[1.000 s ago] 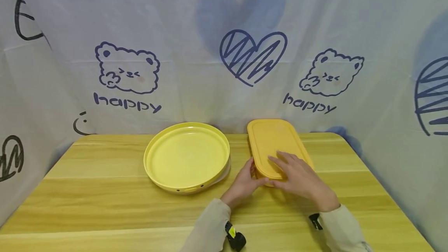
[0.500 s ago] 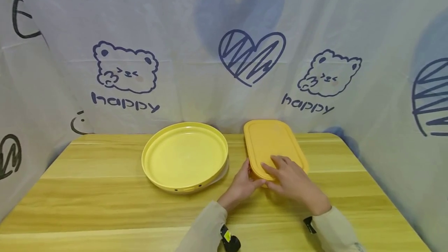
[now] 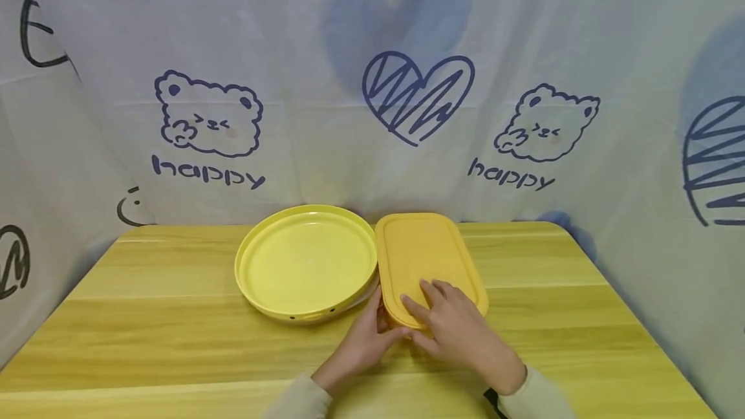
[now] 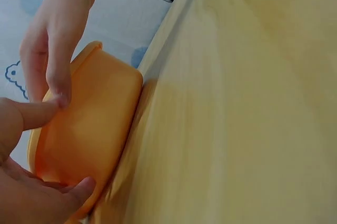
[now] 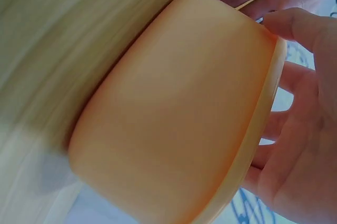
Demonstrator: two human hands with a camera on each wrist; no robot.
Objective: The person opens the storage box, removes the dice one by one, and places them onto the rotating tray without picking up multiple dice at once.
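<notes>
A rectangular orange-yellow lidded container sits on the table right beside a round yellow tray, its lid edge overlapping the tray's right rim in the head view. My left hand grips the near left corner, thumb at the lid's rim and fingers along the side. My right hand spreads its fingers over the lid's near end, with the thumb hooked at the front rim. In the left wrist view the container's smooth wall shows below the lid. From the right wrist, the lid's rim lies between thumb and fingers.
A pale rim peeks out under the tray's right side. The wood-grain table ends at the back against a white curtain with blue drawings. A black strap is at the right cuff.
The container has slid left and towards me, both hands moving with it, until its lid meets the tray's right edge in view. The tray has stayed put.
</notes>
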